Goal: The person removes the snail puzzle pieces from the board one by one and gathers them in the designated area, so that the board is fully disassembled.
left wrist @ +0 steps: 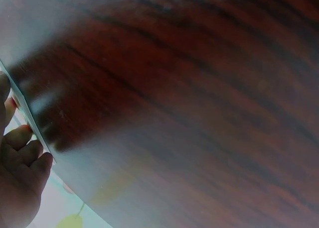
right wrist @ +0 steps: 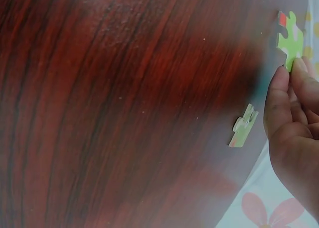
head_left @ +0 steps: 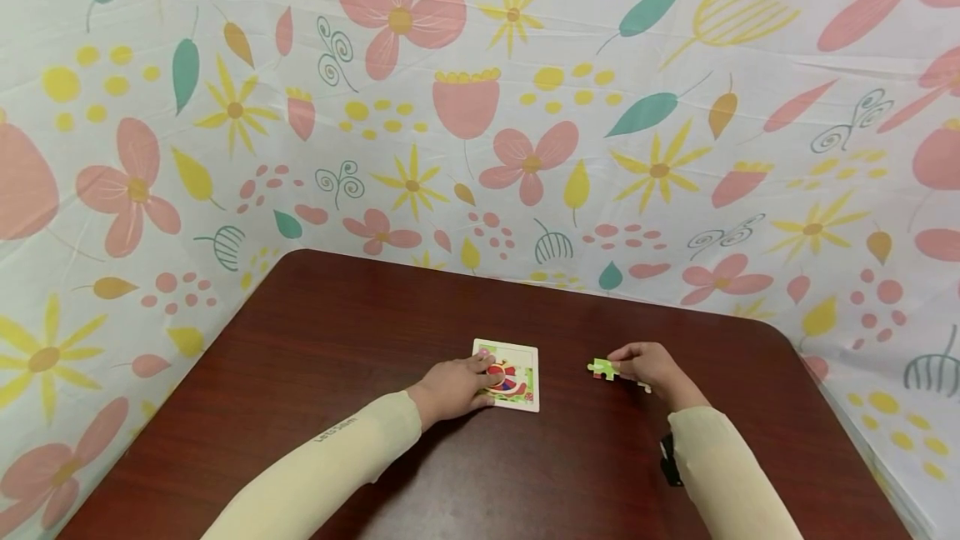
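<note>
A small square jigsaw puzzle board (head_left: 531,402) with a pale frame and a red, blue and green picture lies on the table. Over its left side rests my left hand (head_left: 453,388), fingers spread across the picture and covering part of it. Off to the right, my right hand (head_left: 654,367) pinches a green puzzle piece (head_left: 602,368) with a red corner between thumb and fingertips. The right wrist view shows this green piece (right wrist: 293,41) held up by one end. A second puzzle piece (right wrist: 243,128) lies on the table close by the right hand, mostly hidden in the head view.
The dark red-brown wooden table (head_left: 360,315) has rounded back corners and a glossy top. A white cloth (head_left: 480,148) printed with flowers and leaves hangs behind it and along the sides. A black strap device (head_left: 670,461) shows at the right wrist.
</note>
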The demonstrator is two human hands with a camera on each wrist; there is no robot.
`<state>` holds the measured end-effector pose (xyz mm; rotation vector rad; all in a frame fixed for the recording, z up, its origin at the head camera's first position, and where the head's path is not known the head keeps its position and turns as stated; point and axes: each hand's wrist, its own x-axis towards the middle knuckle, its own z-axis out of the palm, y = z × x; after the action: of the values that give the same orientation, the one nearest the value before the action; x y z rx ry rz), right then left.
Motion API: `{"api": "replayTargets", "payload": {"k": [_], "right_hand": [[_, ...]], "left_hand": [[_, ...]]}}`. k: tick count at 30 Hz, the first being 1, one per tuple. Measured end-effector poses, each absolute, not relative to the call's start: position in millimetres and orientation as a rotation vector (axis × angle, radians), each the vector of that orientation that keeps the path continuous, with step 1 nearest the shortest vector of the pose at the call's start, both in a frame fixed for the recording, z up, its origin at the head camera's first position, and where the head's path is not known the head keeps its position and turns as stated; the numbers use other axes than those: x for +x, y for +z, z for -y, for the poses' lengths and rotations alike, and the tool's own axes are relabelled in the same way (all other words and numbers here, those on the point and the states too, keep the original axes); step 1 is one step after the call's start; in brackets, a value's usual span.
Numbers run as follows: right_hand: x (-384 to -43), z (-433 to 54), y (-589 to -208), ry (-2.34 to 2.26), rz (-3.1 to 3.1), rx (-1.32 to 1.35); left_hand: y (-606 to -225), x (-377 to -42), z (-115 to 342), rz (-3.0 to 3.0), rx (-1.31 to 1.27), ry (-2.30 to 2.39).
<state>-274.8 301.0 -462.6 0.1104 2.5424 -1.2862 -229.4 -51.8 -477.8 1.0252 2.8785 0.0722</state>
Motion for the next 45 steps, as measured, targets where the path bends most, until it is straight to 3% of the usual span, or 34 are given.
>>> {"api": "replayTargets", "payload": {"k": [45], "right_hand": [[-277,-296,-479,-0.932,-2.896,0.084]], "left_hand": [[-485,-231,52,-2.901,1.020,0.081]]}}
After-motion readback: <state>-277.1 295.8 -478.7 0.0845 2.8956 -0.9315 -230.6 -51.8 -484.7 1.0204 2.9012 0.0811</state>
